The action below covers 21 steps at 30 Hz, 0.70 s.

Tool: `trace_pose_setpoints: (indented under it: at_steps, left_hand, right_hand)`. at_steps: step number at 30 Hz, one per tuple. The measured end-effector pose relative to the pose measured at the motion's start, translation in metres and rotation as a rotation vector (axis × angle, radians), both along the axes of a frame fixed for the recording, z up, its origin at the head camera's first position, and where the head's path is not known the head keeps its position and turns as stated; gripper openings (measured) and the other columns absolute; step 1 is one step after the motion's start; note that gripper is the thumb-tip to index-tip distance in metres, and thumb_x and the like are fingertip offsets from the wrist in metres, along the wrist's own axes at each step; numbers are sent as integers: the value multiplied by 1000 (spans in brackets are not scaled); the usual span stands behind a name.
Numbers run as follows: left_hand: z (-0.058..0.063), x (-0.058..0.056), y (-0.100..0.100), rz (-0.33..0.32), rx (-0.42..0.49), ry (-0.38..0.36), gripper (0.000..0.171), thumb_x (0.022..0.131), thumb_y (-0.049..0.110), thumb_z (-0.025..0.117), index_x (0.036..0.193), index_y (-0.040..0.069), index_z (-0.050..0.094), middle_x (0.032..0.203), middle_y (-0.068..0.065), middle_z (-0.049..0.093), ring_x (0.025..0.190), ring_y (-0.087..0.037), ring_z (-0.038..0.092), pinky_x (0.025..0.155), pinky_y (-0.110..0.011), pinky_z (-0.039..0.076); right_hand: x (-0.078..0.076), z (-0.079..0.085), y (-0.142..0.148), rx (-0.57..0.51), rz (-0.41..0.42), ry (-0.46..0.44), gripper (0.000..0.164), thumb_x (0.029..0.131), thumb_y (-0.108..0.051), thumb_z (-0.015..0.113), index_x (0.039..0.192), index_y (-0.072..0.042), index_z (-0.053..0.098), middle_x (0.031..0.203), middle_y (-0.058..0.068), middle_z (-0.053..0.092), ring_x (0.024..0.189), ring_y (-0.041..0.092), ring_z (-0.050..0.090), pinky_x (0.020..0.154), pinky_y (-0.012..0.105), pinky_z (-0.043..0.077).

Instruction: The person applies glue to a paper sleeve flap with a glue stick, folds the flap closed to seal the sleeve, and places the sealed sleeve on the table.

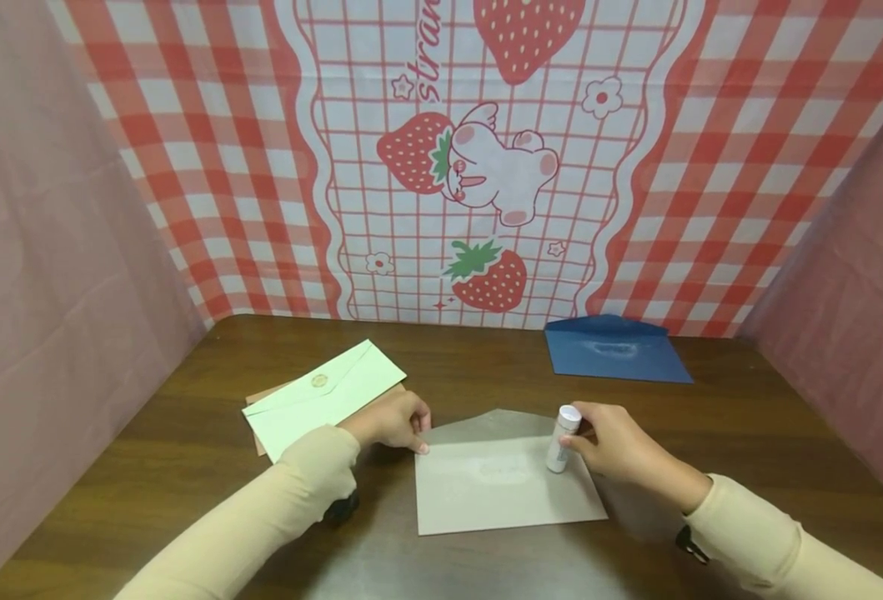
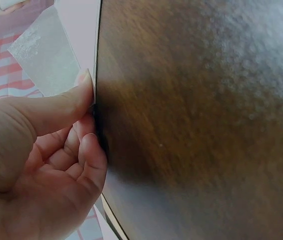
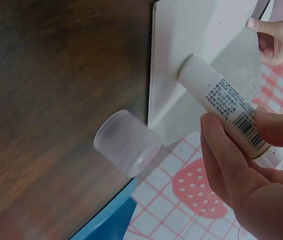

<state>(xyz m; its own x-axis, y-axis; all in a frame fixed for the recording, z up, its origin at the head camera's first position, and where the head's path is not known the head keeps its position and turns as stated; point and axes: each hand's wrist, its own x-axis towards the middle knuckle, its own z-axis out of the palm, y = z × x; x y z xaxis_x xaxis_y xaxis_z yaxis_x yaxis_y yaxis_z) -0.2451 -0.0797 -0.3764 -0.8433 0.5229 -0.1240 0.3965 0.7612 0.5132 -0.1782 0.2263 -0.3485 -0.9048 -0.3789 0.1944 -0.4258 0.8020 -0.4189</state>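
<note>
A light grey envelope (image 1: 509, 500) lies on the table with its flap (image 1: 495, 423) opened away from me and a whitish smear on its middle. My left hand (image 1: 398, 419) pinches its upper left corner; in the left wrist view the thumb (image 2: 79, 95) lies on the edge, other fingers curled beside it. My right hand (image 1: 612, 440) holds a white glue stick (image 1: 559, 450) near its top, thumb against fingers. The stick leans slightly, its lower end at the envelope's right part. The right wrist view shows a barcode label on the glue stick (image 3: 226, 105).
A translucent cap (image 3: 126, 142) stands beside the envelope's right edge. To the left, a pale green envelope (image 1: 336, 396) with a round seal overlaps a tan one (image 1: 258, 437). A blue envelope (image 1: 621, 354) with a whitish smear lies back right, before the strawberry-print cloth (image 1: 426, 283).
</note>
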Motion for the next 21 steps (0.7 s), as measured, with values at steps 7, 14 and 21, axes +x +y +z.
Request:
trace_pose_setpoints:
  at_steps: [7, 14, 21]
  left_hand:
    - [1, 0, 1, 11, 5, -21, 21, 74, 14, 82, 70, 8, 63, 65, 4, 52, 62, -8, 46, 56, -18, 37]
    - [2, 0, 1, 4, -1, -14, 20, 73, 14, 83, 70, 8, 63, 65, 4, 53, 62, -8, 46, 56, -18, 37]
    - [2, 3, 2, 10, 0, 8, 21, 72, 13, 84, 69, 8, 63, 65, 3, 57, 62, -7, 47, 56, -18, 38]
  right_hand:
    - [1, 1, 7, 13, -10, 34, 16, 81, -10, 74, 89, -1, 63, 80, 5, 67, 72, 11, 60, 60, 24, 50]
    - [3, 4, 9, 34, -29, 25, 15, 81, -7, 73, 89, 0, 63, 80, 5, 66, 72, 11, 58, 60, 24, 50]
    - [2, 14, 0, 24, -7, 181, 17, 78, -1, 74, 91, 1, 63, 84, 8, 65, 75, 14, 62, 62, 29, 55]
